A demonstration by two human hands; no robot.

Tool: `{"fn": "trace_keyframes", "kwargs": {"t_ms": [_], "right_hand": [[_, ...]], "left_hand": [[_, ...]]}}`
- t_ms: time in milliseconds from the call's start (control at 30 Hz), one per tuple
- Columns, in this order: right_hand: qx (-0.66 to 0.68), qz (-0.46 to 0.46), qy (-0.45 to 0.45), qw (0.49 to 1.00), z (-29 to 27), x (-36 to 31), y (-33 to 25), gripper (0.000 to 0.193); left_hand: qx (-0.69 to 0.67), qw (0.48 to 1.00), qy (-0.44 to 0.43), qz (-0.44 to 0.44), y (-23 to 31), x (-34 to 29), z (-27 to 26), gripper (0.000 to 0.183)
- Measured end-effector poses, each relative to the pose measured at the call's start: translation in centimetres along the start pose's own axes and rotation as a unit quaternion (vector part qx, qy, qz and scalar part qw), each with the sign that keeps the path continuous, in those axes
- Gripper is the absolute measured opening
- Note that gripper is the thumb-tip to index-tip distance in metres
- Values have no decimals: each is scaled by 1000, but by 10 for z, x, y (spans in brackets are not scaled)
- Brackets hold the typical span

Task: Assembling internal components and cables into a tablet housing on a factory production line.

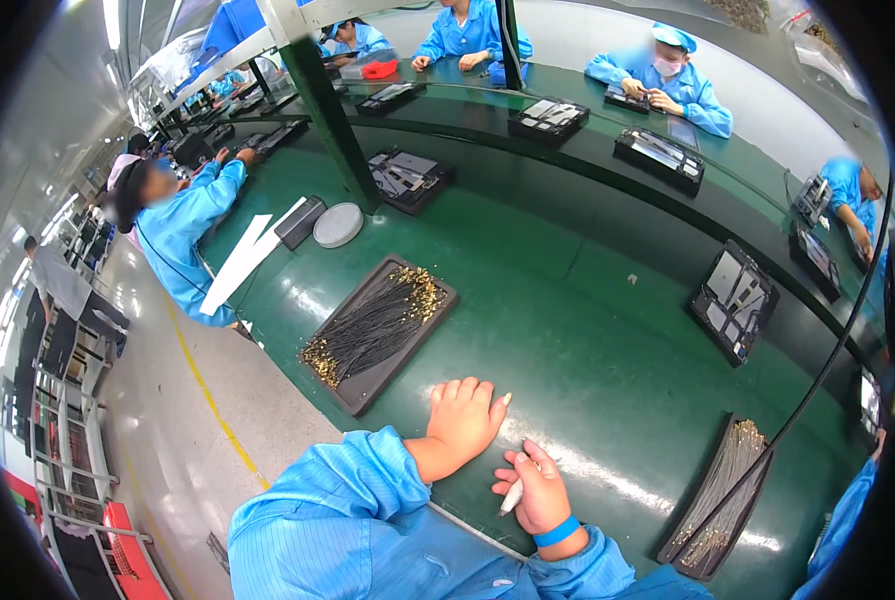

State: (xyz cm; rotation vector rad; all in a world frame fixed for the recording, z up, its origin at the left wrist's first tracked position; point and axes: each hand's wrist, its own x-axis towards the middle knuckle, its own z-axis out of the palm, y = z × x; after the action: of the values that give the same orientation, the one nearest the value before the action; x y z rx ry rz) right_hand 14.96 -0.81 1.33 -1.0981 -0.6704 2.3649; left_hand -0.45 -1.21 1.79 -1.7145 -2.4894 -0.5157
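My left hand (462, 420) lies palm down on the green table (558, 370), its fingers stretched out and holding nothing. A pale tip shows at the end of its thumb. To its right, my right hand (540, 497) is closed around a short white pen-like tool (512, 497), whose end points down at the table edge. A blue band circles the right wrist. Beyond my left hand sits a dark tray (366, 398) with a heap of black cables (378, 325) that have gold-coloured ends. A narrower dark tray (666, 553) at the right holds grey cables (723, 495).
A dark conveyor (528, 150) carries several black trays of parts, one tray (736, 302) being nearest on the right. A green post (330, 125), a round grey lid (339, 225) and white strips (243, 265) stand or lie at the left. A black cable (833, 360) hangs at right. Several co-workers sit around.
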Motion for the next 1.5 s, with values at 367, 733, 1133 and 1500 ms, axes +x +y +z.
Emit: {"fn": "trace_keyframes", "kwargs": {"t_ms": [367,733,1133,1500], "right_hand": [[12,3,8,1000,-1,3,2,51],[14,14,4,1000,2,-1,-1,53],[70,-93,101,988,2,19,-54,38],[286,-228,278,888,-48,110,-189,49]], "left_hand": [[9,1000,12,12,0,1,3,28],[14,1000,20,18,-1,-1,1,26],[13,999,36,33,-17,34,7,26],[31,992,81,94,-22,41,15,17]]}}
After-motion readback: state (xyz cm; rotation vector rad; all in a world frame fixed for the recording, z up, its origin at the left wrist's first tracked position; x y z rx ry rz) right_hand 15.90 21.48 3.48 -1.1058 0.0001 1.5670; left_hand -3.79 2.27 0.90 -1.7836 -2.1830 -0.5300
